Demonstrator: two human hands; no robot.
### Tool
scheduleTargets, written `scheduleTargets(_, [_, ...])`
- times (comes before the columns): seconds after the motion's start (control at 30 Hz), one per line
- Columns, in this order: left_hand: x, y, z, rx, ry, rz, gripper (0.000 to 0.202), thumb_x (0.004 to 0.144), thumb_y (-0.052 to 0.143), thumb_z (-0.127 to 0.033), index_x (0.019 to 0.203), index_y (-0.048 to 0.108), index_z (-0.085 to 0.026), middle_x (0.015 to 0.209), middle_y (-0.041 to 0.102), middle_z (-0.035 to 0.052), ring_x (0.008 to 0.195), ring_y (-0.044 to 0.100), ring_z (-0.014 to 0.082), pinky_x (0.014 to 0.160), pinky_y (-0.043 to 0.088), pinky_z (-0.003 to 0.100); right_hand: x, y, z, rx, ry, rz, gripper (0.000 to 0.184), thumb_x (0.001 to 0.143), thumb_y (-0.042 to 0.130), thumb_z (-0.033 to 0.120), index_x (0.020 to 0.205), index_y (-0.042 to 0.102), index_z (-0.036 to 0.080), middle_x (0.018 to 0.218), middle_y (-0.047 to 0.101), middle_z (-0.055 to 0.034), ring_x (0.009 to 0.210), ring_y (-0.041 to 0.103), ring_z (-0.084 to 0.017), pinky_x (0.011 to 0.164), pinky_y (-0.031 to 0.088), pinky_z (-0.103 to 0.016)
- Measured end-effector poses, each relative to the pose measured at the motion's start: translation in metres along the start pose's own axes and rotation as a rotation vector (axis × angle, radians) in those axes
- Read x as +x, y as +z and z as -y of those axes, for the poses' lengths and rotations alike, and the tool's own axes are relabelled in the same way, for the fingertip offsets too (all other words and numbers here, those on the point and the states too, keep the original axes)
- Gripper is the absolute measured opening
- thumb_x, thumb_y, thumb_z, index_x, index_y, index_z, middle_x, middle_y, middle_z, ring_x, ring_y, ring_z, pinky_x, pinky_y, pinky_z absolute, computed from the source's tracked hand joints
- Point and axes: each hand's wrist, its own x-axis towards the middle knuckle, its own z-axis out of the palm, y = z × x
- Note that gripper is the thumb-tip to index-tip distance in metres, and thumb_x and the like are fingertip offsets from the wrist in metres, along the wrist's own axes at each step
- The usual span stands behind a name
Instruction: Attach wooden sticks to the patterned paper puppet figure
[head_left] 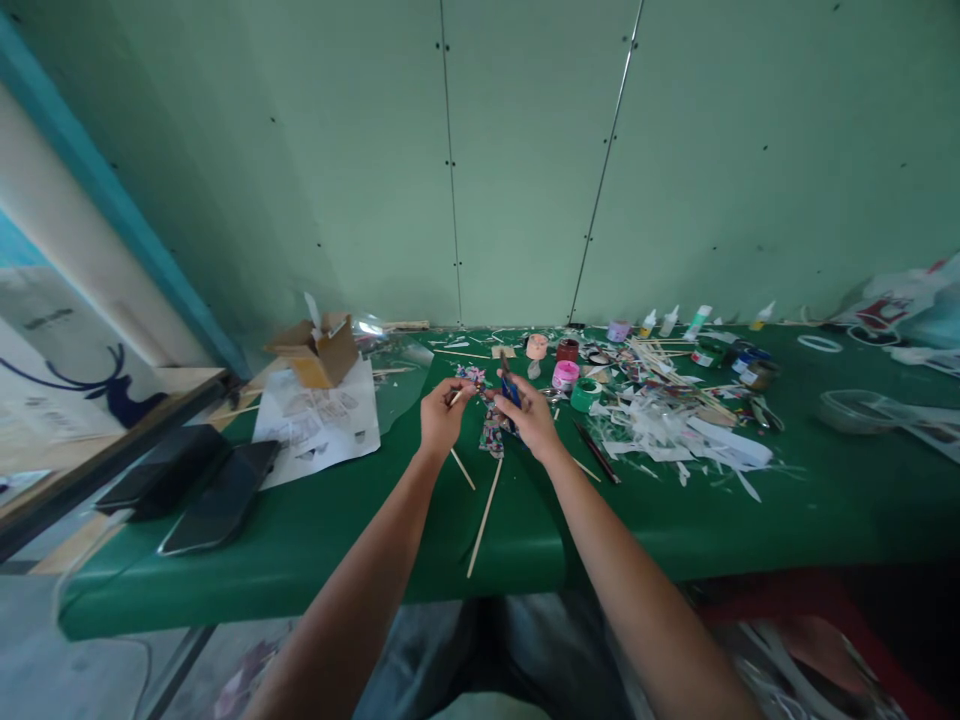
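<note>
My left hand (444, 412) is closed, its fingertips pinching a thin wooden stick (463, 469) whose lower end shows below the hand. Just beyond those fingertips is a small pink and multicoloured cut-out piece (472, 374); whether they also grip it I cannot tell. Wrapped round blue-handled pliers (510, 390), my right hand (534, 415) points their dark jaws away from me, close to the left fingertips. Between the hands, a patterned paper figure (491, 432) lies low over the table. Another wooden stick (485, 518) extends from its lower end towards me.
Paint jars (565, 375), brushes (598, 452) and a heap of paper scraps (660, 425) with sticks lie to the right. Glue bottles (697, 322) stand by the wall. At left are a cardboard box (324, 352), a printed sheet (319, 440) and a dark phone (221, 500).
</note>
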Motion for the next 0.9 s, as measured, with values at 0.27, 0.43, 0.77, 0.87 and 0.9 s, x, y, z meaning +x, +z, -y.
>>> scheduleTargets(0.27, [0.0022,-0.0039,-0.0067,-0.089,-0.055,-0.157,0.023,0.075,0.067,-0.039,0.08,0.069,-0.017,0.07,0.067,0.0018,0.059,0.056,0.0116,0.054,0.042,0.021,-0.0028,0.0035,-0.0096,-0.564,-0.292,0.084,0.055,0.08,0.061,0.026,0.134,0.052,0.026,0.121,0.063,-0.0077,0.111,0.058,-0.025,0.097,0.044,-0.041])
scheduleTargets(0.43, [0.0037,-0.0013,-0.0075,-0.266,-0.146,-0.117,0.032,0.078,0.064,-0.047,0.082,0.068,-0.015,0.063,0.061,-0.0005,0.044,0.038,0.0054,0.041,0.028,0.019,-0.0043,0.0023,-0.0112,-0.584,-0.29,0.007,0.049,0.081,0.055,0.022,0.13,0.056,0.025,0.124,0.063,-0.0067,0.112,0.06,-0.024,0.097,0.045,-0.039])
scheduleTargets(0.77, [0.0036,0.0027,-0.0089,-0.433,-0.242,-0.049,0.036,0.075,0.067,-0.051,0.078,0.063,-0.015,0.041,0.032,-0.0095,0.036,0.025,0.0037,0.038,0.018,0.019,-0.0049,0.0002,-0.0103,-0.782,-0.316,-0.033,0.055,0.074,0.058,0.017,0.128,0.057,0.025,0.111,0.065,-0.0078,0.101,0.061,-0.025,0.088,0.049,-0.037])
scheduleTargets(0.87, [0.0037,0.0025,-0.0055,-0.45,-0.253,-0.035,0.034,0.076,0.066,-0.049,0.08,0.063,-0.015,0.041,0.032,-0.0097,0.036,0.025,0.0037,0.037,0.018,0.019,-0.0057,-0.0002,-0.0088,-0.838,-0.318,-0.036,0.056,0.074,0.058,0.017,0.129,0.056,0.026,0.107,0.063,-0.0088,0.1,0.06,-0.026,0.086,0.049,-0.037])
scheduleTargets(0.9, [0.0037,0.0026,-0.0046,-0.454,-0.253,-0.035,0.034,0.077,0.066,-0.049,0.08,0.063,-0.016,0.041,0.031,-0.0098,0.036,0.025,0.0037,0.037,0.019,0.019,-0.0059,-0.0002,-0.0083,-0.848,-0.316,-0.036,0.056,0.074,0.058,0.017,0.13,0.056,0.025,0.107,0.063,-0.0093,0.1,0.06,-0.027,0.085,0.049,-0.037])
